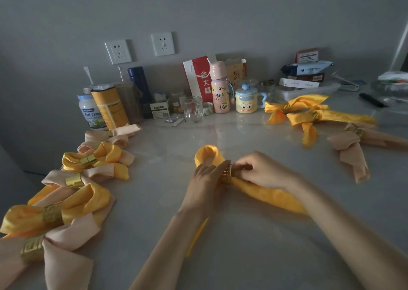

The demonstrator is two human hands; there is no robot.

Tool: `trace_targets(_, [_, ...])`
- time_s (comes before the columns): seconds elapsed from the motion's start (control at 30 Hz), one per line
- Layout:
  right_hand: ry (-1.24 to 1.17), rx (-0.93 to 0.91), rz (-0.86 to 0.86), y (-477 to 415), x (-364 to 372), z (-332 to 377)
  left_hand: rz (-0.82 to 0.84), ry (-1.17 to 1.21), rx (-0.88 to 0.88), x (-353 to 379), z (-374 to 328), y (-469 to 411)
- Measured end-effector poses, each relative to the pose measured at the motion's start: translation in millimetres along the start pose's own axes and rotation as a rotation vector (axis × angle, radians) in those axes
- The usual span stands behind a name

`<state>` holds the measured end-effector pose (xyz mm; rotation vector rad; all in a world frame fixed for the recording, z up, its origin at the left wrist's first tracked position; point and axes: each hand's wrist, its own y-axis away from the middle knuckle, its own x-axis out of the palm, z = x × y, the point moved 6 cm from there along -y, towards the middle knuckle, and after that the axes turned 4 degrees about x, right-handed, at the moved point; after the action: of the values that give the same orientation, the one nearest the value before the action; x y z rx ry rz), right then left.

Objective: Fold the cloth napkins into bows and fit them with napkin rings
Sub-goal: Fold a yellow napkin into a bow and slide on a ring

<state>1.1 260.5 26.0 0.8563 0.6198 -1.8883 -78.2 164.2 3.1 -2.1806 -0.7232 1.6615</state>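
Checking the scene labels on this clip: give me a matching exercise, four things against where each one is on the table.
Things:
1 ring
2 pink bottle
3 milk jar
4 pen

Places:
A towards the right end, lying flat
B leftmost in the back row
C just left of the mug
D on the yellow napkin, between the left hand and right hand

Pairs: 1-D; 2-C; 3-B; 4-A
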Motion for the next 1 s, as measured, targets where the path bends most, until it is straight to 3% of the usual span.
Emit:
trace_targets(0.1, [-0.136, -0.015, -0.021, 0, 15, -9, 0.093, 0.105, -0.118, 5, 9, -2])
trace_targets(0.23, [-0.109, -0.002, -0.034, 0, 33, -11, 0.235, 0.276, -0.259, -1, 24, -5])
trace_targets(0.33, [0.059, 0.032, -0.186, -2, 32, -7, 0.086, 0.477, -0.362, -33, 40, -13])
trace_targets(0.43, [0.112, 0.013, -0.230, -1, 39, -2, -0.030, 0.263, -0.435, -46, 59, -25])
trace_targets(0.67, [0.058, 0.045, -0.288, 3, 44, -6, 0.459, -0.167, -0.308, 6, 53, -78])
trace_targets(0.8, [-0.002, 0.035, -0.300, -3, 41, -9, 0.611, -0.252, -0.255, 23, 56, -90])
trace_targets(0.9, [-0.016, 0.050, -0.313, -4, 38, -11, 0.529, -0.176, -0.272, 18, 62, -91])
trace_targets(1.0, [-0.100, 0.091, -0.388, -1, 32, -16, 0.324, 0.065, -0.361, 5, 64, -79])
